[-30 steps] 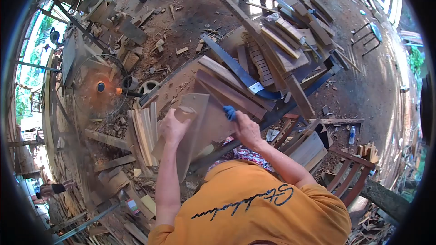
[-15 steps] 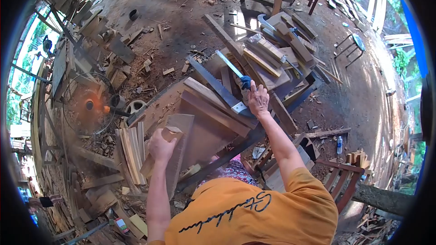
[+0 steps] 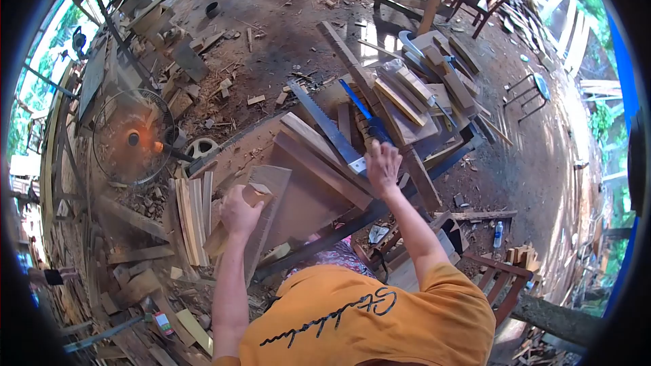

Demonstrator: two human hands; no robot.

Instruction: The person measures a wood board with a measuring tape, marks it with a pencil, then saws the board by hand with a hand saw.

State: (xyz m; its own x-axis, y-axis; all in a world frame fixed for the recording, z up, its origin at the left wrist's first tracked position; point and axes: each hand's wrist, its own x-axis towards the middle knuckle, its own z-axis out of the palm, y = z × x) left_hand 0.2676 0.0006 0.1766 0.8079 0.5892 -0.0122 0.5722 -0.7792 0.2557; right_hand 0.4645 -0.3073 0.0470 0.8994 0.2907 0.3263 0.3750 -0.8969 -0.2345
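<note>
My left hand point(image 3: 241, 211) is closed around a short wood block point(image 3: 255, 195), on top of a slanted plank point(image 3: 270, 186) at the workbench's near left. My right hand point(image 3: 384, 166) is at the near end of a narrow saw's dark handle point(image 3: 376, 130), fingers apart; whether they touch it is hard to see. The saw's blade point(image 3: 355, 99) looks blue and points away from me. Just left of it lies a wide handsaw point(image 3: 325, 122) with a pale-ended blade. Long wooden boards point(image 3: 322, 169) lie between my hands.
A running fan point(image 3: 133, 137) stands at left, beside upright slats point(image 3: 190, 220). Stacked wood pieces point(image 3: 407, 95) fill the bench's far right. A stool point(image 3: 536, 88), a wooden chair point(image 3: 498, 281) and a bottle point(image 3: 498, 234) are on the right. Another person's hand point(image 3: 68, 274) shows far left.
My right hand has drawn back toward me along the narrow saw's handle, and its blade has turned from bright to blue. My left hand stays on the wood block. The view has shifted slightly.
</note>
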